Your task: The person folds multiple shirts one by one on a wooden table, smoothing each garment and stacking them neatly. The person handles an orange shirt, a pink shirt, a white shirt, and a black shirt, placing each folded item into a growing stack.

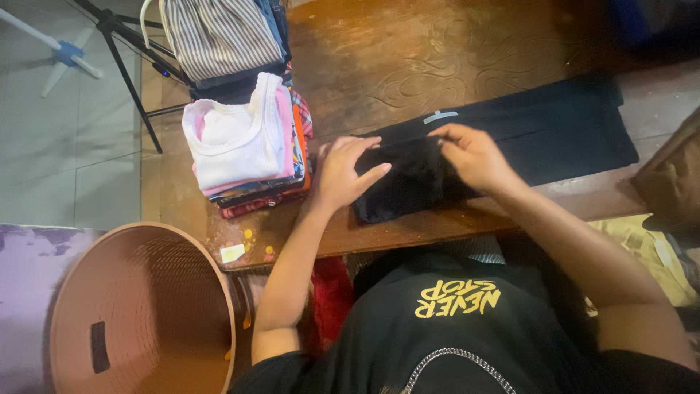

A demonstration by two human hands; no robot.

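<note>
Dark wooden surface [408, 51] spanning the view, pink basket [138, 306] at lower left beside it. Black garment [554, 131] stretched with long axis left to right, reaching far to the right, folded end bunched at the near edge. Folded stack [240, 138] just left of that end. Left hand [343, 171] flat, fingers spread, pressing the fold. Right hand [474, 157] pinching cloth at the fold's upper edge, nearer the long free part.

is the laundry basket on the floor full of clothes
No, the brown basket shows a bare ribbed inside, while the folded clothes are stacked on the wooden table.
</note>
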